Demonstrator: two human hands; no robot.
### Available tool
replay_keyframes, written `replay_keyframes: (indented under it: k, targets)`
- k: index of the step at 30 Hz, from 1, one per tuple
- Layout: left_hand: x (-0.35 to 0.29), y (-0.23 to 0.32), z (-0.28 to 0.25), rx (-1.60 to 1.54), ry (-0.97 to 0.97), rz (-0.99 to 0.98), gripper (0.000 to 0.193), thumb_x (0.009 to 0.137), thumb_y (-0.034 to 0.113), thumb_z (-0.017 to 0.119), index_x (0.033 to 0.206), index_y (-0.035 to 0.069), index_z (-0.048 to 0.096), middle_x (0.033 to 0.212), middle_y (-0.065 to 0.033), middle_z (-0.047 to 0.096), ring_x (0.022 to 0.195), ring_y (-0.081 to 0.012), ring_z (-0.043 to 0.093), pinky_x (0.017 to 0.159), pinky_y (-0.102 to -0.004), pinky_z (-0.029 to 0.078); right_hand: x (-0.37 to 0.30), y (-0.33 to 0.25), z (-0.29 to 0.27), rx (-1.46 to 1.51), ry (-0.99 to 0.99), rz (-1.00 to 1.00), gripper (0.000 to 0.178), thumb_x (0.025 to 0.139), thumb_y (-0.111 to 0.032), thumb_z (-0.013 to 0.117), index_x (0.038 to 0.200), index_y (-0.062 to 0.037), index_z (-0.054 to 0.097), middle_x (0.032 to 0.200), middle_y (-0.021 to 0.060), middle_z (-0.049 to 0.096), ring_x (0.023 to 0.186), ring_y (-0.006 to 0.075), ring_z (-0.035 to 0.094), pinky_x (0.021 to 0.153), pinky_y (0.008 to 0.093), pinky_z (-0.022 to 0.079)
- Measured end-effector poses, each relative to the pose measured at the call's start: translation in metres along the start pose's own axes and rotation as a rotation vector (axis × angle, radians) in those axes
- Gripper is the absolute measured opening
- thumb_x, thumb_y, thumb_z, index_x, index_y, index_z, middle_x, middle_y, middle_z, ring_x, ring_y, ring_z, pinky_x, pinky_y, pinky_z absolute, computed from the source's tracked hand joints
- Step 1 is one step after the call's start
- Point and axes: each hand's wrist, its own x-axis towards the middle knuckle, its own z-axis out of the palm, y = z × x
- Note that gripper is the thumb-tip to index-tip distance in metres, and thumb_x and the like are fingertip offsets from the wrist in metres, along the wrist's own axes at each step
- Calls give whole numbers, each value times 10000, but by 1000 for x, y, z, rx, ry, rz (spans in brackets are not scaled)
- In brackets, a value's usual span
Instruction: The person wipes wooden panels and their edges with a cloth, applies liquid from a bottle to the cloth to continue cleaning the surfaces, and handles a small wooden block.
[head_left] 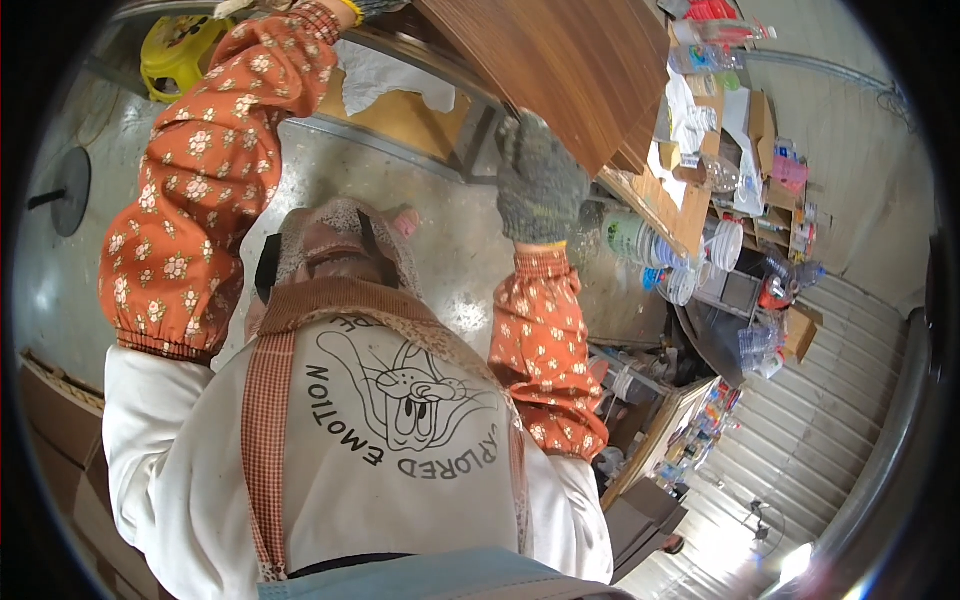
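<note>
A dark brown wood-grain panel (560, 70) reaches in from the top of the view, its near corner at the table edge. My right hand (540, 185), in a grey knit glove, is closed at this near edge of the panel. Its fingertips are partly hidden there. My left hand (382, 6), in a dark glove with a yellow cuff, is at the top rim beside the panel's left side. Most of it is cut off, so its fingers do not show. Orange floral sleeves cover both forearms.
Below the panel is a metal-framed table (475, 140) with white sheeting (390, 80) on a lower shelf. A yellow plastic stool (180, 55) stands far left, near a round dark base (68, 190). Plastic bottles (715, 60), tubs (640, 240) and boxes crowd the right side.
</note>
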Motion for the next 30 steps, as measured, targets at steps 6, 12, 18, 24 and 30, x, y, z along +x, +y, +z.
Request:
replay_keyframes:
  k: [6, 12, 18, 24, 30]
  targets:
    - [-1, 2, -3, 24, -86, -36, 295, 859, 322, 524, 994, 72, 604, 973, -163, 640, 940, -337, 592, 829, -428, 445, 1, 5, -17, -33, -23, -36, 232, 875, -255, 600, 1040, -103, 656, 923, 123, 687, 837, 290, 670, 736, 378, 529]
    - [0, 0, -2, 23, -205, -78, 331, 858, 341, 531, 1047, 82, 609, 977, -152, 651, 934, -331, 603, 837, -421, 448, -18, 18, -16, -37, 59, -47, 214, 877, -263, 602, 1014, -113, 669, 924, 115, 688, 822, 297, 667, 720, 384, 532]
    - [-9, -8, 6, 45, 6, -22, 402, 871, 380, 528, 1109, 65, 601, 1031, -157, 646, 972, -332, 596, 871, -418, 445, -11, 16, -11, -99, -107, -37, 229, 886, -261, 569, 1052, -122, 644, 937, 111, 673, 863, 316, 645, 742, 435, 515]
    - [-4, -4, -1, 76, -57, -55, 414, 870, 366, 536, 1141, 57, 587, 1062, -165, 637, 1004, -334, 587, 899, -411, 435, -4, 11, -13, -81, -45, -86, 225, 869, -243, 579, 1065, -142, 623, 933, 122, 658, 898, 338, 621, 752, 458, 494]
    - [-4, -2, -5, 47, -79, -53, 407, 874, 373, 526, 1118, 56, 600, 1034, -162, 648, 989, -332, 594, 879, -413, 439, 11, 8, -28, -100, -323, -74, 195, 872, -266, 575, 995, -122, 620, 835, 137, 652, 785, 325, 634, 688, 441, 489]
